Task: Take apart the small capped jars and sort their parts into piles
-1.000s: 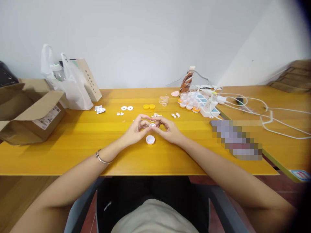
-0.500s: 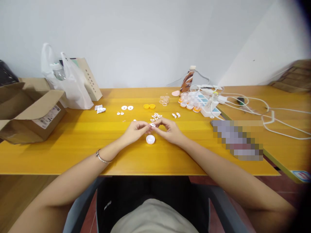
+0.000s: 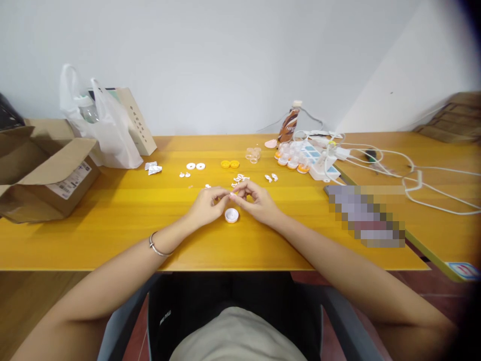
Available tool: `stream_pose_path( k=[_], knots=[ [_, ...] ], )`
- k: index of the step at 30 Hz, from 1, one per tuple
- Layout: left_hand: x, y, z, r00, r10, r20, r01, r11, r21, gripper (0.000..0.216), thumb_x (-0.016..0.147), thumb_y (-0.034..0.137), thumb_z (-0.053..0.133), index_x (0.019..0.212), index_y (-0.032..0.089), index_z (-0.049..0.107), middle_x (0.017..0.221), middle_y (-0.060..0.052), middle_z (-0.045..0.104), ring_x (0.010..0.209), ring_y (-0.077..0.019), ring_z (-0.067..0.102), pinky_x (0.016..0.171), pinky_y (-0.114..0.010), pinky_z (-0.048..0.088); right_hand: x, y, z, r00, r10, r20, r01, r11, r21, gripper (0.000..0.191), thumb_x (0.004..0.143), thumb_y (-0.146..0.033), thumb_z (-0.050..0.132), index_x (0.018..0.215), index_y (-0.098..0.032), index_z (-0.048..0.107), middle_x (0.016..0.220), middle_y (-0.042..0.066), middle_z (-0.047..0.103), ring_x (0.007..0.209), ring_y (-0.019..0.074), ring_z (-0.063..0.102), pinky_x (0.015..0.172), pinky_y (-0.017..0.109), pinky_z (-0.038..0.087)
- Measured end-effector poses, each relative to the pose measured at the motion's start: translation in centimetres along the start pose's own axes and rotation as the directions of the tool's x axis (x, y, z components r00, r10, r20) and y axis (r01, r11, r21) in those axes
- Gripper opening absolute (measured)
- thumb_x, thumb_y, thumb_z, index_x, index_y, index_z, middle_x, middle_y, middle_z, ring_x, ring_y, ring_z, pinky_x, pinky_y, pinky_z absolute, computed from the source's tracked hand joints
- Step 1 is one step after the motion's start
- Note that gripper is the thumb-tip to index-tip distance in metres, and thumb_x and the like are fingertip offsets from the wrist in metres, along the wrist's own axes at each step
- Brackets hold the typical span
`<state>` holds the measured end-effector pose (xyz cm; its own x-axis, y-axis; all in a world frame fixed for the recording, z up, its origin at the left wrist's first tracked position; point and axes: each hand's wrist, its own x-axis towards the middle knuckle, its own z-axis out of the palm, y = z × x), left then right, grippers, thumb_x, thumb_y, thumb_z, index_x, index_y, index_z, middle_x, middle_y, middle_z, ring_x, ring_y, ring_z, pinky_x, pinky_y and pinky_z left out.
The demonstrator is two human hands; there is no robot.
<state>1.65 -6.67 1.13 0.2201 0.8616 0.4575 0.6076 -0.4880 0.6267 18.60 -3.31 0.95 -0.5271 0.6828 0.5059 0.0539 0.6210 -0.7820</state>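
Observation:
Above the middle of the yellow table, my left hand [image 3: 207, 204] and my right hand [image 3: 256, 202] meet, thumbs and fingertips closed on one small white plastic part [image 3: 232, 195]. Most of that part is covered by the fingers. Just below them on the table sits a round white plastic cup [image 3: 232, 215], its hollow side facing up. Behind my right fingers lies a cluster of small white cut-out pieces [image 3: 240, 178], partly hidden by the hand. A few tiny white bits [image 3: 208, 186] rest beyond my left hand.
Farther back lie white rings [image 3: 196, 166], yellow round parts [image 3: 230, 164], clear rings [image 3: 253, 155] and clear-topped orange pieces [image 3: 293, 159]. A bottle [image 3: 289, 123], power strip [image 3: 323, 165] and cables stand right. At left are an open carton [image 3: 48, 175] and a plastic bag [image 3: 112, 135].
The small white part has turned between my fingertips, so its cut-out face shows less. My hands stay close together above the cup, and the view has shifted slightly.

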Motion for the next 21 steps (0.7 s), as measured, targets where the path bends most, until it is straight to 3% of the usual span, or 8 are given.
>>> stream_pose_path(
  k=[11, 18, 21],
  knots=[
    [0.09, 0.17, -0.01, 0.998, -0.016, 0.052, 0.019, 0.999, -0.051, 0.027, 0.082, 0.030, 0.050, 0.071, 0.015, 0.069, 0.062, -0.002, 0.063, 0.058, -0.0115, 0.052, 0.055, -0.022, 0.038, -0.06, 0.21, 0.30, 0.997, 0.082, -0.007, -0.082, 0.995, 0.060, 0.017, 0.085, -0.034, 0.047, 0.076, -0.019, 0.048, 0.068, -0.002, 0.052, 0.061, 0.0103, 0.051, 0.059, 0.024, 0.041],
    [0.34, 0.31, -0.08, 0.990, -0.068, 0.125, 0.107, 0.934, -0.342, 0.030, 0.082, 0.038, 0.050, 0.072, 0.014, 0.066, 0.069, -0.003, 0.065, 0.065, -0.0138, 0.058, 0.064, -0.025, 0.046, 0.31, -0.01, 0.21, 0.989, 0.150, 0.009, -0.148, 0.961, 0.232, 0.021, 0.084, -0.040, 0.047, 0.082, -0.020, 0.051, 0.062, -0.003, 0.053, 0.056, 0.0099, 0.051, 0.057, 0.024, 0.043],
    [0.51, 0.10, -0.19, 0.990, -0.081, 0.115, 0.119, 0.915, -0.384, 0.032, 0.080, 0.041, 0.051, 0.068, 0.014, 0.063, 0.065, -0.003, 0.063, 0.064, -0.0132, 0.058, 0.064, -0.025, 0.047, 0.29, -0.16, 0.28, 0.991, 0.131, 0.036, -0.136, 0.958, 0.252, 0.023, 0.079, -0.039, 0.057, 0.090, -0.020, 0.053, 0.067, -0.002, 0.057, 0.062, 0.0107, 0.055, 0.062, 0.025, 0.046]
  ],
)
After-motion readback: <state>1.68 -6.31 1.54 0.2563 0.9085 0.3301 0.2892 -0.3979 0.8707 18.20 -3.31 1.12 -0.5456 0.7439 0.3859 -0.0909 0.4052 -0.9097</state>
